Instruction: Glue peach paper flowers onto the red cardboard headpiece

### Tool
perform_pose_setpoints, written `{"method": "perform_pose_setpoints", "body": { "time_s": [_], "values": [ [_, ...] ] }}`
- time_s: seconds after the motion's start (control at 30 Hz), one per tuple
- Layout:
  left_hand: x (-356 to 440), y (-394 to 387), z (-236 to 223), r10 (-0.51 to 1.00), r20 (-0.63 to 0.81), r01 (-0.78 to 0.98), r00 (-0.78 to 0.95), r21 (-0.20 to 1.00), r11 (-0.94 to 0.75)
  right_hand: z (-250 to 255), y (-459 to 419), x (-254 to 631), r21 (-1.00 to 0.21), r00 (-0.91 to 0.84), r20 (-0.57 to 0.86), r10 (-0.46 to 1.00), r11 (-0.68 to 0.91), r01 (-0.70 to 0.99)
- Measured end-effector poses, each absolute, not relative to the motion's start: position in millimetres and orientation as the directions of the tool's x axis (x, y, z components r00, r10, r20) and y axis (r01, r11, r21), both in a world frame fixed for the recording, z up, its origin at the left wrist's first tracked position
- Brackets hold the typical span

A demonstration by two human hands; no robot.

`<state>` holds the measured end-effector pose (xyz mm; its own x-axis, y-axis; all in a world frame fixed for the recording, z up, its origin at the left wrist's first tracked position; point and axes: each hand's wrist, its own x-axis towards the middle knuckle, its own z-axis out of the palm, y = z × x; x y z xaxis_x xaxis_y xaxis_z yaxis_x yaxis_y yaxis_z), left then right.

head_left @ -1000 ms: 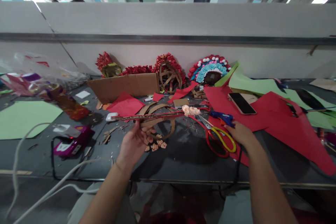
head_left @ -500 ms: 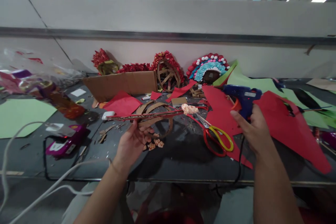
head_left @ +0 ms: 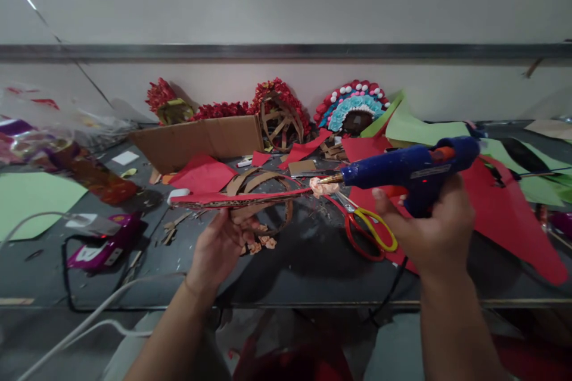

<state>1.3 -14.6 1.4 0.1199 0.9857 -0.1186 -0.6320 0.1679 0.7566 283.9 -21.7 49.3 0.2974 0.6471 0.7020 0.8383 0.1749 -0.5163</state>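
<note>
My left hand [head_left: 223, 239] is closed on a flat cardboard piece [head_left: 250, 197] with a red top face, held nearly level above the table. Curved cardboard strips [head_left: 286, 214] form a rounded frame at it. Pale pink paper flowers [head_left: 329, 188] sit at its right end, and several more [head_left: 263, 243] show below near my left fingers. In my right hand [head_left: 431, 226] is a blue hot glue gun [head_left: 397, 169], a small red light glowing on it. Its metal nozzle points left and reaches the pink flowers; whether it touches them I cannot tell. My fingers wrap the handle.
Scissors [head_left: 369, 229] with red and yellow handles lie below the glue gun. Red paper [head_left: 513, 220] covers the right side. Behind are a cardboard sheet [head_left: 196, 143] and a decorated headpiece [head_left: 355, 108]. A purple power strip [head_left: 107, 244] with cables lies left.
My right hand has swung the glue gun round and brought its nozzle left to the pink flowers. My left hand keeps hold of the cardboard piece, whose red face now shows more.
</note>
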Motion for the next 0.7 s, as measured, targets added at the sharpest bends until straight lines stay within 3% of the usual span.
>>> {"method": "perform_pose_setpoints", "body": {
  "time_s": [0.13,0.37,0.7],
  "values": [
    [-0.3,-13.6,-0.9,0.989,-0.086,-0.625,0.120,0.768,0.143,40.8,-17.7,288.2,-0.475,0.290,0.731,0.617,0.155,0.866],
    [-0.2,-14.2,1.0,0.988,-0.122,-0.631,0.093,0.760,0.153,40.6,-17.2,284.2,-0.263,0.120,0.830,0.545,0.191,0.946],
    [1.7,-14.2,5.7,0.983,-0.158,-0.610,0.097,0.771,0.184,38.4,-17.5,283.2,-0.159,0.023,0.845,0.534,0.210,0.965]
  ]
}}
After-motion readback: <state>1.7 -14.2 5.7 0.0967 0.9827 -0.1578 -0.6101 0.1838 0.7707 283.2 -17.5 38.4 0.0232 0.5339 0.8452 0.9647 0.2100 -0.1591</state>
